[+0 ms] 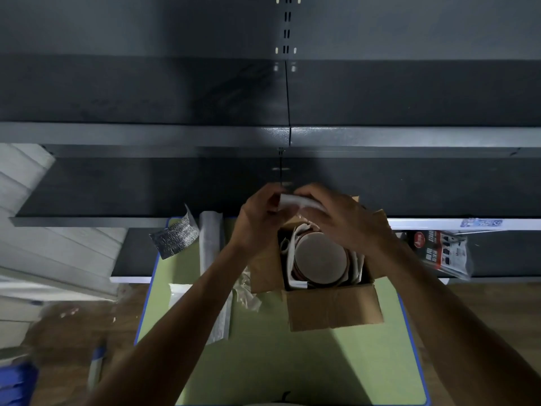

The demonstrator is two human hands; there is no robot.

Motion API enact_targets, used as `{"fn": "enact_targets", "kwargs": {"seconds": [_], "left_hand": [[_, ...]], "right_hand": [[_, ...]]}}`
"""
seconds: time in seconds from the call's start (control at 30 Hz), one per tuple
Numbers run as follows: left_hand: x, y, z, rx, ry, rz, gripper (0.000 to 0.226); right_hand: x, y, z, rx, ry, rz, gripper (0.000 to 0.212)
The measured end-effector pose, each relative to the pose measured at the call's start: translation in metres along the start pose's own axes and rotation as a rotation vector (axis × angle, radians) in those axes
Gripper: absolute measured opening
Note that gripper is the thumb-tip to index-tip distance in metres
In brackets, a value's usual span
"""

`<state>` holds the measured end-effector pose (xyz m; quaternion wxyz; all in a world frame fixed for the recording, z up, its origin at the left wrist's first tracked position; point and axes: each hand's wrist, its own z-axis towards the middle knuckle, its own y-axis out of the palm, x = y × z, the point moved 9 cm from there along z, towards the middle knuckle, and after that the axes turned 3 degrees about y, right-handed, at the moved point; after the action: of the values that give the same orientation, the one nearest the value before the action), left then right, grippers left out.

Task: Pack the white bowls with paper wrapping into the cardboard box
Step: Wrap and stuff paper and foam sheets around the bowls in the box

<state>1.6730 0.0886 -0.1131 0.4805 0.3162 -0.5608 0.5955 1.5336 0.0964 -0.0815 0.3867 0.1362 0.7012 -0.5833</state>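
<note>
**White piece held over the open box**

A curved white piece is gripped between both hands. The left hand has it pinched at one end with curled fingers, and the fingers of the right hand are wrapped over the other end. Whether it is a fold of paper wrapping or the rim of a bowl cannot be told, since the hands are blurred.

Directly below the hands, the cardboard box stands with its flaps open. A white bowl is seated inside, its round base apparently turned up, just under the right palm. Crumpled paper wrapping is tucked round it, and nothing here is touched by either hand.

The packing step is judged to be well under way, with at least one bowl down and the next layer about to be added. A straight, gentle lowering into the box is called for, with both grips kept until the piece rests on the bowl.

To the left of the left wrist, a paper roll lies on the green table.
</note>
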Motion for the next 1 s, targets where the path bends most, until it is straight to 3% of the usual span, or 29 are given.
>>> {"fn": "enact_targets", "kwargs": {"seconds": [0.1,0.17,0.23,0.43,0.53,0.7,0.8,0.93,1.0], "left_hand": [[-0.020,0.008,-0.009,-0.002,-0.110,0.155,0.024],[-0.039,0.011,-0.022,-0.004,-0.151,0.387,0.019],[-0.050,0.026,-0.037,-0.083,-0.103,0.667,0.026],[-0.048,0.051,-0.056,-0.091,-0.124,0.940,0.049],[-0.046,0.051,-0.057,-0.074,-0.140,0.965,0.047],[-0.056,0.049,-0.059,-0.010,-0.136,0.874,0.043],[-0.060,0.050,-0.059,0.001,-0.104,0.868,0.041],[-0.059,0.049,-0.061,-0.007,-0.138,0.864,0.047],[-0.060,0.049,-0.062,0.009,-0.158,0.840,0.044]], "right_hand": [[0.008,-0.001,0.002,0.052,0.009,-0.158,0.025],[0.015,-0.001,0.005,0.064,-0.008,-0.296,0.026],[0.020,0.006,0.008,0.025,-0.042,-0.349,0.029],[0.017,0.047,0.026,-0.101,-0.174,-0.436,0.042],[0.016,0.057,0.030,-0.123,-0.205,-0.459,0.043],[0.019,0.069,0.024,-0.178,-0.248,-0.510,0.024],[0.019,0.079,0.019,-0.193,-0.284,-0.603,0.028],[0.016,0.090,0.017,-0.257,-0.280,-0.710,0.014],[0.012,0.093,0.019,-0.294,-0.299,-0.724,0.019]]}}
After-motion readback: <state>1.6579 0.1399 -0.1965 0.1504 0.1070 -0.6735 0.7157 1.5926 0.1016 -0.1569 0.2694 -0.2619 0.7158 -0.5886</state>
